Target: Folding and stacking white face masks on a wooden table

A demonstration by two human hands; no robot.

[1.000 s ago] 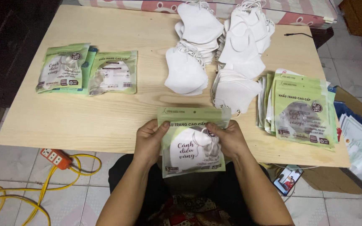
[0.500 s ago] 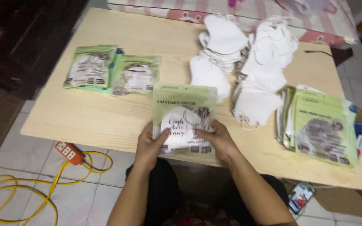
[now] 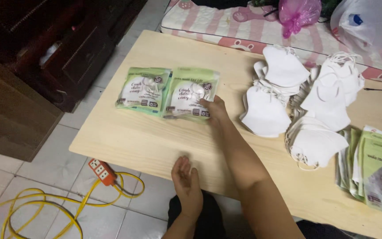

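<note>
While the right hand (image 3: 215,106) presses its fingers on the packed mask pouch (image 3: 191,93) at the far-left bench (image 3: 147,141), the left hand (image 3: 186,181) rests open and empty.

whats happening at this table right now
A person sits at a light wooden table with face masks. Their right hand rests on a green packaged mask beside another green packet at the table's far left. Their left hand hangs open at the near edge, holding nothing. Loose white masks are piled mid-table, with a stack of green packets on the right.
</note>
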